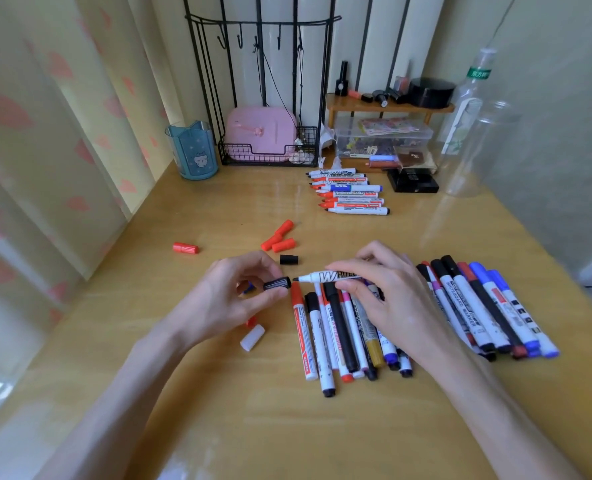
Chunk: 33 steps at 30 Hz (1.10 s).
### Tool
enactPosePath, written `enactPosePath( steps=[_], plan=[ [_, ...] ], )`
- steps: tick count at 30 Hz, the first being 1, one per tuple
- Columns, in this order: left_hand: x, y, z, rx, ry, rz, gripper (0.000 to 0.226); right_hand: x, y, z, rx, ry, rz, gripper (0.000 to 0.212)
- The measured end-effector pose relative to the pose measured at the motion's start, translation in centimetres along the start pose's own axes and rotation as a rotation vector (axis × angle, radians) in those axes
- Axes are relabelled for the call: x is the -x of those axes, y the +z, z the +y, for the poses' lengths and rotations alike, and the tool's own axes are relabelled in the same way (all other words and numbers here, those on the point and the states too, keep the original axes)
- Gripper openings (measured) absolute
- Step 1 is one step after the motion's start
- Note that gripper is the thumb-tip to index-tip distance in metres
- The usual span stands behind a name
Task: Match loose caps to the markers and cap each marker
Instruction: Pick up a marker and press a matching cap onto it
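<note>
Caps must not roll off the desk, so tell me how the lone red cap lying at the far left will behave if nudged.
The lone red cap lies on its side and looks round, so a nudge would probably set it rolling. It looks like small moulded plastic, so it is likely light and stiff. The desk is glossy, so the cap may also skid.

You held a cap [277,283] just left of the marker [325,276]; loose caps [280,239] lay behind them, a row of markers [350,194] farther back.
</note>
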State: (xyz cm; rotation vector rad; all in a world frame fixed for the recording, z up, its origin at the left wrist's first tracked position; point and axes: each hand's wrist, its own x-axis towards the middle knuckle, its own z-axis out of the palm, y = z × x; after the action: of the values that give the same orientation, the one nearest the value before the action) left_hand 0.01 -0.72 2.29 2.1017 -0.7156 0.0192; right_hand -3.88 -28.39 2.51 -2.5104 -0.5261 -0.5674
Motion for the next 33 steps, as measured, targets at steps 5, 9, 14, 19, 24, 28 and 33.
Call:
enactPosePath(
  steps=[5, 9, 14, 19, 24, 28, 33],
  plan=[
    [-0.1, 0.5, 0.4, 0.043, -0.006, 0.062, 0.013, 0.1, 0.3, -0.2, 0.043, -0.034, -0.007, 0.029],
    [-0.1, 0.7, 0.5, 0.062, -0.011, 0.061, 0.013, 0.1, 0.2, -0.1, 0.055, -0.039, 0.016, 0.029],
    [0.0, 1.5, 0.7, -0.025, 0.01, 0.104, 0.019, 0.3, 0.4, -0.7, 0.054, -0.066, 0.022, 0.03],
    [-0.1, 2.5, 0.5, 0.044, 0.025, 0.182, 0.022, 0.5, 0.7, -1.1, 0.005, -0.037, 0.081, 0.027],
    [-0.1, 2.8, 0.9, 0.053, 0.063, 0.228, 0.022, 0.6, 1.0, -1.2, -0.005, -0.056, 0.11, 0.023],
    [-0.1, 2.7, 1.0, 0.034, 0.059, 0.224, 0.021, 0.9, 1.1, -1.4, -0.005, -0.051, 0.108, 0.024],
    [-0.3, 1.8, 0.6, -0.066, 0.027, 0.098, 0.018, 0.6, 1.0, -1.5, 0.028, -0.014, 0.067, 0.019]
  ],
)
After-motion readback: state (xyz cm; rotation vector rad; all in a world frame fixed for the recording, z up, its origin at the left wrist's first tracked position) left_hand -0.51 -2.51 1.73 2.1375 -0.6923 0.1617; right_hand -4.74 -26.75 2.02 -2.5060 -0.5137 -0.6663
